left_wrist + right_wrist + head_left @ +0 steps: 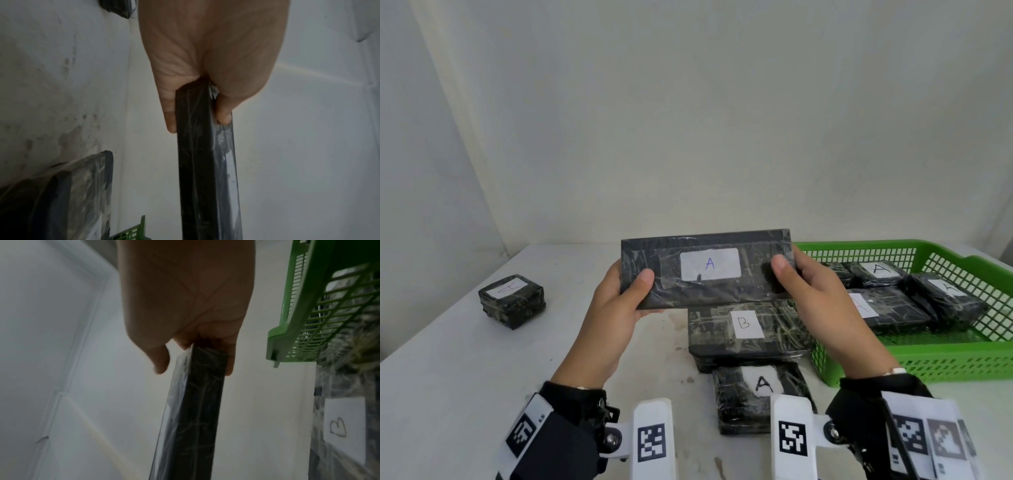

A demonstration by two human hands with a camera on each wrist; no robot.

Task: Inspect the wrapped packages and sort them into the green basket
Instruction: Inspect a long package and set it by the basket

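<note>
A long flat black wrapped package [707,270] with a white label marked A is held up above the table, its label facing me. My left hand [626,291] grips its left end, thumb on the front. My right hand [796,277] grips its right end the same way. The wrist views show the package's thin edge [202,162] [197,410] pinched between thumb and fingers. The green basket [928,363] stands on the table at the right, holding several black packages labelled A [878,274].
Under the held package lies a black package labelled B [744,327], also seen as the B package [345,426] in the right wrist view. A package marked A [760,397] lies nearer me. A small cube-like package [512,301] sits at the left on the white table [465,359].
</note>
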